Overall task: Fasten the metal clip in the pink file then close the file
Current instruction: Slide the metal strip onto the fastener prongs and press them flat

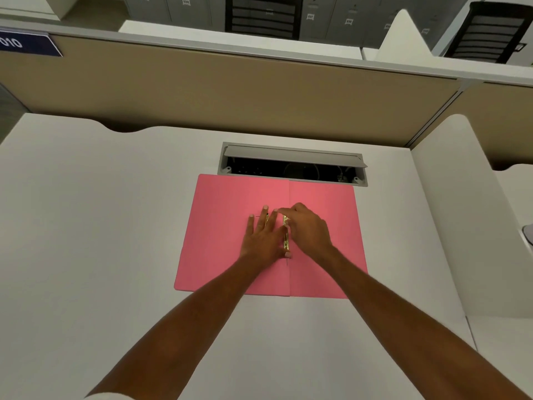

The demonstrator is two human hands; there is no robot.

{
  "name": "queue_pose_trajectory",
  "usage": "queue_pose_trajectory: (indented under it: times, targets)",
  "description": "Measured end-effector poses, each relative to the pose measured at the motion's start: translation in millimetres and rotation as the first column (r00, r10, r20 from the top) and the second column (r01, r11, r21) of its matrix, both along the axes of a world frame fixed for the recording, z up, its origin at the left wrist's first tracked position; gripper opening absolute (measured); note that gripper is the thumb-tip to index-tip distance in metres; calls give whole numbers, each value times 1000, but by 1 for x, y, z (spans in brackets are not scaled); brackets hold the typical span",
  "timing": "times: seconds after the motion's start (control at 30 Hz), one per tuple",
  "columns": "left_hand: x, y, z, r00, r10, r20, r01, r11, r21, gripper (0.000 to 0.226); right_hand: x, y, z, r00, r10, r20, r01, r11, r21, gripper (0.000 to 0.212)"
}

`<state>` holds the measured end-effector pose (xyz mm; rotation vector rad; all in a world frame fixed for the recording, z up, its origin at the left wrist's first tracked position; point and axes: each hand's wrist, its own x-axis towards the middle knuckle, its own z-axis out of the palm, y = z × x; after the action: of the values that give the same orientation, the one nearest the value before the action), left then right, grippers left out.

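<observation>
The pink file (222,226) lies open and flat on the white desk (86,226), its centre fold running away from me. A gold metal clip (286,233) sits along that fold, just left of it. My left hand (264,241) lies flat on the left leaf with fingers spread, its thumb side against the clip. My right hand (308,226) comes in from the right, its fingertips pinched on the clip's far end. Most of the clip is hidden under both hands.
An open grey cable hatch (294,153) with a dark cavity sits in the desk just beyond the file's far edge. A beige partition (230,90) closes the back of the desk. A white divider (450,212) stands to the right.
</observation>
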<state>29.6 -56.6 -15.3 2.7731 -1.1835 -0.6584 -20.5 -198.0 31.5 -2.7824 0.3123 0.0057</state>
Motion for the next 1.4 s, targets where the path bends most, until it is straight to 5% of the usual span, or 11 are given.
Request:
queue_pose_trajectory:
  times: [0.23, 0.77, 1.4]
  targets:
    - [-1, 3, -7, 998, -55, 41, 54, 998, 28, 100, 37, -28, 7, 984, 93, -150, -136, 941, -311, 23]
    - [4, -3, -12, 992, -107, 64, 106, 994, 32, 74, 82, -25, -3, 952, 180, -249, -252, 920, -300, 16]
    - [8, -8, -7, 995, -98, 32, 97, 995, 32, 77, 75, -36, -9, 977, 45, -207, -78, 985, -156, 18]
